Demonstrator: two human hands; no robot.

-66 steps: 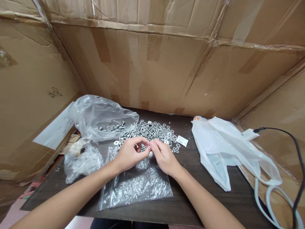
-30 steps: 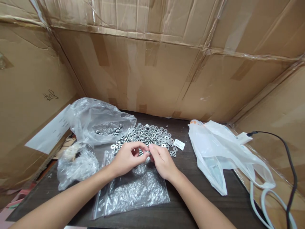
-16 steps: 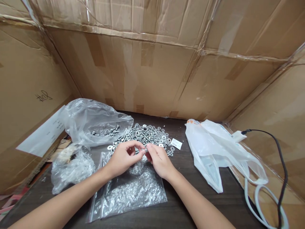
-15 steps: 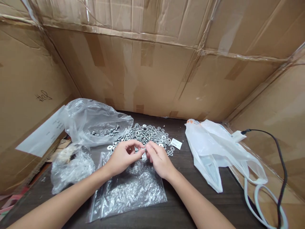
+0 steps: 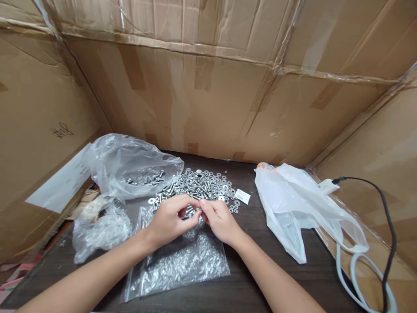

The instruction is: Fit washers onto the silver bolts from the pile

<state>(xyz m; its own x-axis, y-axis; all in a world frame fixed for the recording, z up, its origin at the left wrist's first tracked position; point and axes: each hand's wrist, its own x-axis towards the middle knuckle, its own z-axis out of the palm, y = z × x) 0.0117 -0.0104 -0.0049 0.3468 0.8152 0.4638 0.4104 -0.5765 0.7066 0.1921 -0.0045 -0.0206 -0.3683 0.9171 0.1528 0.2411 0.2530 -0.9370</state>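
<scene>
My left hand (image 5: 172,218) and my right hand (image 5: 220,218) meet at the fingertips over the near edge of a metal hardware pile. A small silver bolt (image 5: 198,210) is pinched between them, mostly covered by the fingers; whether a nut or washer is on it, I cannot tell. Left thumb and index finger curve round it from one side, and the right thumb presses against the right fingers on the other. Just beyond lies the heap of loose bolts (image 5: 202,184) with flat washers (image 5: 237,202) along its right side. Beneath my wrists is a clear zip bag (image 5: 189,265).
A clear plastic bag (image 5: 120,165) with some bolts inside lies at the back left, near crumpled plastic wrap (image 5: 100,230). A small white label (image 5: 242,196) is right of the pile. Further right are a white plastic bag (image 5: 286,204) and a black cable (image 5: 384,204). Cardboard walls (image 5: 221,104) surround the dark table (image 5: 250,256).
The left index fingertip has moved in against the right thumb, and the bolt is more covered than before. The whole view has shifted slightly; the objects on the table lie as before.
</scene>
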